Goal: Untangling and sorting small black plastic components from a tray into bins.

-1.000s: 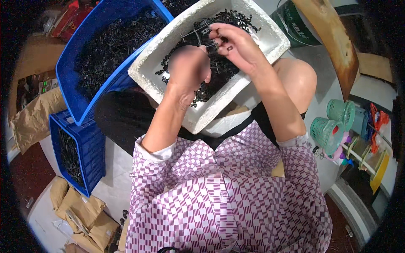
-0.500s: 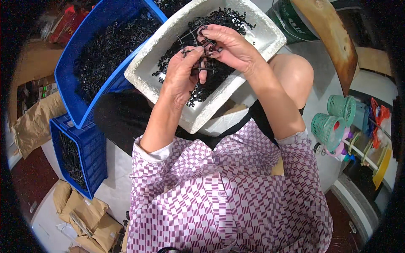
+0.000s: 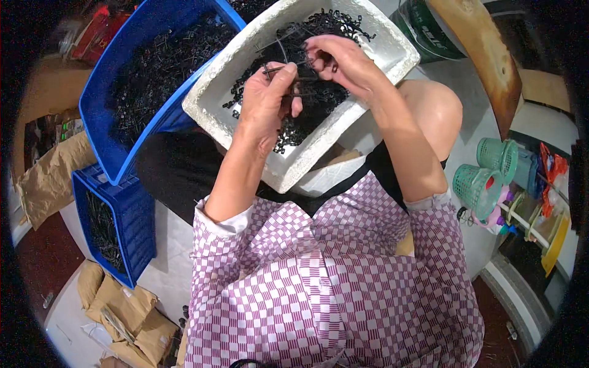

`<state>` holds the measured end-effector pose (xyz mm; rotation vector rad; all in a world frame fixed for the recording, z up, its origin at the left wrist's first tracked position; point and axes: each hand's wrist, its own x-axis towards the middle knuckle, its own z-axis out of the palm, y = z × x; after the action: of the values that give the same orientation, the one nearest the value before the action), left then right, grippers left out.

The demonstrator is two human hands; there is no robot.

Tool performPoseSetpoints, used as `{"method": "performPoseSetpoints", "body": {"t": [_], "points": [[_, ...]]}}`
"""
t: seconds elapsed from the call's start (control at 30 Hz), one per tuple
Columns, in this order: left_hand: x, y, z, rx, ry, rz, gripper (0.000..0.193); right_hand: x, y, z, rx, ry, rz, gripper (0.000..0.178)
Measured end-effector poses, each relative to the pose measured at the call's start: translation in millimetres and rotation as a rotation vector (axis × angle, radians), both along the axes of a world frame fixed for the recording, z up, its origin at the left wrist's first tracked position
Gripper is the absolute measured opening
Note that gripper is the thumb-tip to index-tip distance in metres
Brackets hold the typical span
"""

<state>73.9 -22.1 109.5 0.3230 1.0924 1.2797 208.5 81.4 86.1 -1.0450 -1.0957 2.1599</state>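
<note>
My left hand (image 3: 268, 93) pinches a black plastic sprue (image 3: 279, 69) of thin branching rods between thumb and fingers. Some of its rods stick out past the fingertips. To the right of it, my right hand (image 3: 345, 66) is curled, with a small black plastic piece (image 3: 334, 68) showing between its fingers; the fingertips blend with the dark heap behind. Both hands are over a white foam box (image 3: 211, 122) tilted across my lap. Inside lies a heap of small black plastic pieces (image 3: 331, 27).
A large blue crate (image 3: 92, 104) full of black parts stands at the left, with a smaller blue crate (image 3: 138, 227) below it. Brown paper bags (image 3: 132, 313) lie lower left. A green bucket (image 3: 426, 30) and a curved wooden board (image 3: 485, 55) are upper right; green baskets (image 3: 475, 187) stand at right.
My right hand has moved a little to the right, away from my left hand, opening a gap between them. The left hand has stayed nearly in place with the sprue.
</note>
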Motion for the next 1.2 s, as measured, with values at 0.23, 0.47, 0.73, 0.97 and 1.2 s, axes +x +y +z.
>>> {"method": "performPoseSetpoints", "body": {"t": [0.23, 0.47, 0.73, 0.97, 1.2], "points": [[4.7, 3.8, -6.9, 0.061, 0.355, 0.000, 0.016, -11.3, -6.1, 2.4, 0.180, -0.020, 0.189, 0.010], [9.8, 3.6, -7.5, -0.009, 0.127, -0.039, 0.017, -8.5, 9.4, -7.1, -0.104, 0.178, -0.292, 0.011], [-10.0, 11.0, -1.5, 0.032, -0.183, 0.155, 0.014, -15.4, -12.7, 5.9, -0.071, 0.249, 0.099, 0.015], [-10.2, 8.9, 2.9, 0.072, -0.209, 0.091, 0.012, -25.2, -10.7, -6.3, -0.013, 0.192, 0.161, 0.017], [-9.2, 5.3, 7.9, 0.115, -0.135, 0.121, 0.014, -21.9, -0.2, -11.1, 0.146, -0.119, -0.008, 0.016]]}}
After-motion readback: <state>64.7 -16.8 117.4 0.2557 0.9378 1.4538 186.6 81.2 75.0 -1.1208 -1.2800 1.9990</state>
